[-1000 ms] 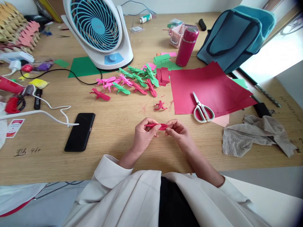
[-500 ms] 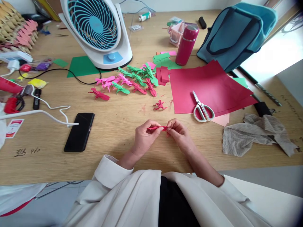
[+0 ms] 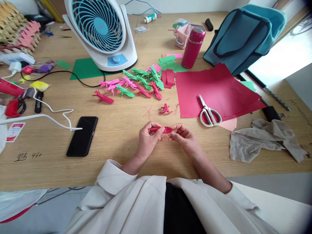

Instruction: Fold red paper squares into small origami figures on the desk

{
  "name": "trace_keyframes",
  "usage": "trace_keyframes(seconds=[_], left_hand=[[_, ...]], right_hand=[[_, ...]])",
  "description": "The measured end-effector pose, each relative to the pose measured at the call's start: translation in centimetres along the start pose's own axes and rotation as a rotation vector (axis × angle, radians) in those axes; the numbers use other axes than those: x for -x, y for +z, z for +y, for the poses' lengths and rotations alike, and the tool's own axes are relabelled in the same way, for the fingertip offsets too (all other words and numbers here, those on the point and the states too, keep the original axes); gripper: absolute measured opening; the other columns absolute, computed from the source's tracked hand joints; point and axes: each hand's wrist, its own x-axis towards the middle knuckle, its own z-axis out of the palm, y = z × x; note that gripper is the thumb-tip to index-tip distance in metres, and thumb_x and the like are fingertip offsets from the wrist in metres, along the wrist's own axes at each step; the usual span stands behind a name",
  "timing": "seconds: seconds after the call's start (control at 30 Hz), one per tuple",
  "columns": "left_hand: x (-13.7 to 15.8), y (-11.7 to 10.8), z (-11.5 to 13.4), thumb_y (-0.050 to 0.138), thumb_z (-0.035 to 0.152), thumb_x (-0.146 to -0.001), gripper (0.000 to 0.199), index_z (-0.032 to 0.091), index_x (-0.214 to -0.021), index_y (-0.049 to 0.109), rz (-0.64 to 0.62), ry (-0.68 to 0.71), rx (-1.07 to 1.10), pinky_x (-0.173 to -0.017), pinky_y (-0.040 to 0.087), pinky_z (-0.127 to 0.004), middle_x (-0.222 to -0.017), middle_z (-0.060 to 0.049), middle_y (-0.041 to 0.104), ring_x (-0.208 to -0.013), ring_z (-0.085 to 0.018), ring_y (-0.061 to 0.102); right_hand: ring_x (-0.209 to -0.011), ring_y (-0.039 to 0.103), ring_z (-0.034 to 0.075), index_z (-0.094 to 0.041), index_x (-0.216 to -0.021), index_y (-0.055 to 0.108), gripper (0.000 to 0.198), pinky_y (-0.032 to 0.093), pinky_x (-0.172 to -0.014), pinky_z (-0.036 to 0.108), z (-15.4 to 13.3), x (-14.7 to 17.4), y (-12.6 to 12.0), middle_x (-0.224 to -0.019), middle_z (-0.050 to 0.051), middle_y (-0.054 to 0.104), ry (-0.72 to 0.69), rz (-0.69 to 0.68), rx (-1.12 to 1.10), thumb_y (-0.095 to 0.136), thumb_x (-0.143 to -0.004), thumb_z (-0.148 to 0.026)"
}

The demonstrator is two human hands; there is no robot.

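Between my hands, just above the table, is a small folded red paper figure. My left hand pinches its left part between thumb and fingers. At its right end, my right hand is closed with thumb and fingertips on the paper. Fingers cover parts of the figure. A little beyond my hands lies a small crumpled-looking red folded paper piece. Farther back, several folded paper figures in green, pink and red lie in a loose group.
White-handled scissors lie partly on large red paper sheets at the right. A black phone is on the left. Behind stand a fan, a red bottle and a blue bag. A grey cloth lies far right.
The red paper figure has turned, so more of its flat face shows between my hands. My right hand's fingers have shifted slightly at its right end.
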Motion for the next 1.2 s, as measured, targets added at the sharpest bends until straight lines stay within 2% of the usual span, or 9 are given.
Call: trace_keyframes(seconds=[0.2,0.37,0.5,0.8,1.03,1.2], left_hand=[[0.0,0.3,0.2,0.079,0.037,-0.071,0.031,0.016,-0.081,0.059,0.009,-0.142,0.128,-0.045,0.055,-0.021,-0.061,0.006,0.057,-0.043,-0.004,0.046],[0.0,0.4,0.6,0.081,0.037,-0.068,0.034,0.016,-0.082,0.058,0.005,-0.219,0.186,-0.043,0.053,-0.019,-0.059,0.006,0.057,-0.043,-0.003,0.044],[-0.1,0.3,0.7,0.081,0.038,-0.068,0.035,0.016,-0.082,0.057,-0.016,-0.241,0.188,-0.044,0.054,-0.019,-0.058,0.007,0.056,-0.042,-0.003,0.043],[-0.1,0.2,0.4,0.081,0.037,-0.069,0.034,0.016,-0.082,0.058,-0.021,-0.238,0.192,-0.044,0.053,-0.018,-0.059,0.007,0.057,-0.043,-0.003,0.044],[0.0,0.3,0.7,0.081,0.037,-0.069,0.034,0.016,-0.082,0.057,-0.034,-0.250,0.200,-0.044,0.054,-0.019,-0.058,0.006,0.058,-0.043,-0.003,0.044],[0.2,0.3,0.8,0.079,0.036,-0.072,0.032,0.016,-0.083,0.058,-0.060,-0.231,0.196,-0.046,0.055,-0.020,-0.059,0.006,0.059,-0.044,-0.003,0.047]], right_hand=[[-0.069,0.064,0.012,-0.023,-0.097,0.066,0.022,0.055,-0.068,0.028,0.4,0.1,0.1,-0.089,0.001,0.071,-0.182,-0.010,0.145,0.075,-0.081,-0.035],[-0.071,0.066,0.013,-0.024,-0.103,0.066,0.018,0.056,-0.069,0.029,0.8,0.3,-0.3,-0.092,0.001,0.072,-0.272,-0.011,0.334,0.069,-0.087,-0.032],[-0.068,0.065,0.014,-0.025,-0.103,0.065,0.016,0.055,-0.069,0.031,0.4,0.5,-0.6,-0.090,0.001,0.071,-0.355,0.030,0.523,0.067,-0.088,-0.031],[-0.077,0.069,0.018,-0.025,-0.094,0.067,0.005,0.052,-0.074,0.033,-0.2,0.5,-0.8,-0.085,0.001,0.072,-0.522,0.041,0.780,0.064,-0.090,-0.025],[-0.074,0.064,0.016,-0.025,-0.093,0.064,0.006,0.049,-0.073,0.031,-0.1,0.4,-1.0,-0.082,0.001,0.069,-0.570,0.019,0.873,0.059,-0.093,-0.024],[-0.082,0.061,0.018,-0.024,-0.090,0.063,0.005,0.049,-0.076,0.032,-0.4,0.3,-0.5,-0.090,0.003,0.065,-0.520,0.016,0.749,0.059,-0.093,-0.026]])
